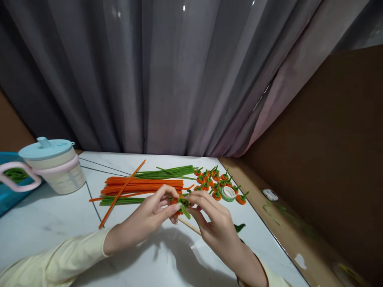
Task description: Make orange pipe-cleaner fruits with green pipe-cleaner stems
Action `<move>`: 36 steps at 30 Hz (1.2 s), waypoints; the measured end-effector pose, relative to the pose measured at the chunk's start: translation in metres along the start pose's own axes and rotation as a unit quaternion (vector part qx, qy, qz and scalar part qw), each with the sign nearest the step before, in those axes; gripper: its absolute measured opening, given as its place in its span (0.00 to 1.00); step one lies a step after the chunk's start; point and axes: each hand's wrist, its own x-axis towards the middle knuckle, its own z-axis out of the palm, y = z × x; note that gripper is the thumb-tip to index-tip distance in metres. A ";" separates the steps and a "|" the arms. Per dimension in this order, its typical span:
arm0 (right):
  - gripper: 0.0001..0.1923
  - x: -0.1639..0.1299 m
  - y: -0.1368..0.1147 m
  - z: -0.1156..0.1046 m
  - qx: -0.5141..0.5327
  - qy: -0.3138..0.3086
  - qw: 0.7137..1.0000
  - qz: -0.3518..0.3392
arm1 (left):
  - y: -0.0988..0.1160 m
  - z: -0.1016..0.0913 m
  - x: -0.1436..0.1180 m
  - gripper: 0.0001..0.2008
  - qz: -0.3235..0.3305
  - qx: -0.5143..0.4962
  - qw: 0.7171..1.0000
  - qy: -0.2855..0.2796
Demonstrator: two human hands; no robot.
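Observation:
My left hand (149, 217) and my right hand (214, 225) meet over the white marble table (54, 223). Together they pinch a small orange pipe-cleaner pumpkin (182, 204) with a green pipe-cleaner stem sticking out below the fingertips. A thin wooden stick (191, 227) lies under my right hand. Just beyond the hands lie a bundle of orange pipe cleaners (143, 185) and green pipe cleaners (167, 172). Several finished little orange pumpkins (215, 181) with green stems sit to the right of them.
A lidded cup (56, 165) with a light blue top and pink handle stands at the left, beside a blue container (8, 191). A green tape roll (228, 193) lies among the pumpkins. Grey curtains hang behind; a brown wall borders the right.

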 end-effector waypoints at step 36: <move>0.11 -0.011 -0.020 0.009 -0.014 0.060 0.993 0.099 | -0.010 0.008 -0.011 0.07 0.108 0.120 0.983 0.091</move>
